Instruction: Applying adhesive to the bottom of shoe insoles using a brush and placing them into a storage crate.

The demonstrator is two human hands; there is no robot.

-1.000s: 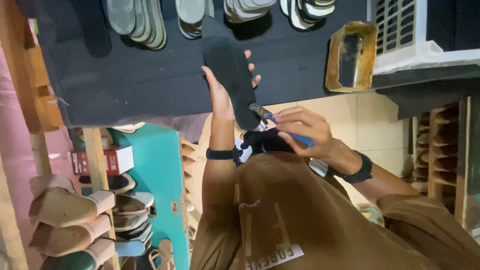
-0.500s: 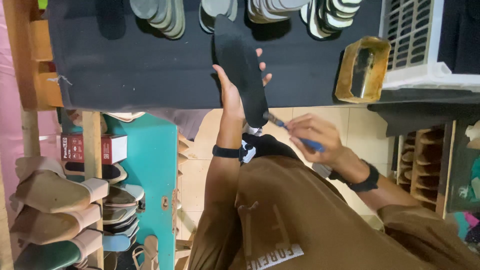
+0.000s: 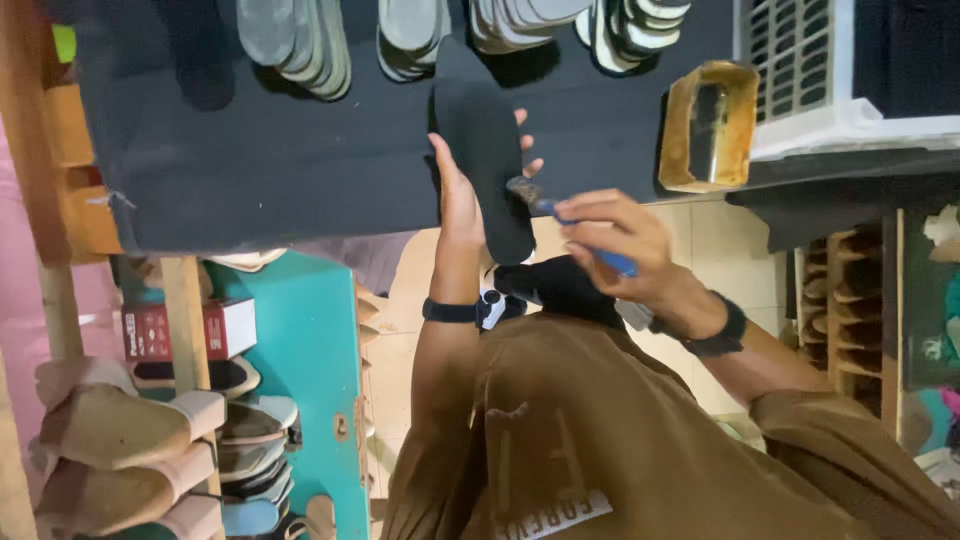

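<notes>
Black bench cloth [image 3: 300,170] backs the work. Held over it, the black sole [image 3: 485,150] rests in the left hand [image 3: 455,190]; the right hand [image 3: 610,235] pinches a blue-handled brush [image 3: 560,210], bristles seemingly touching. Steady, even strokes suit best, with the glue tin [image 3: 705,125] near.

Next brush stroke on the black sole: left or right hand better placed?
Right, most likely. The right hand grips the blue-handled brush, with its bristles at the edge of the black sole. The left hand is occupied, holding that sole up over the dark table.
</notes>
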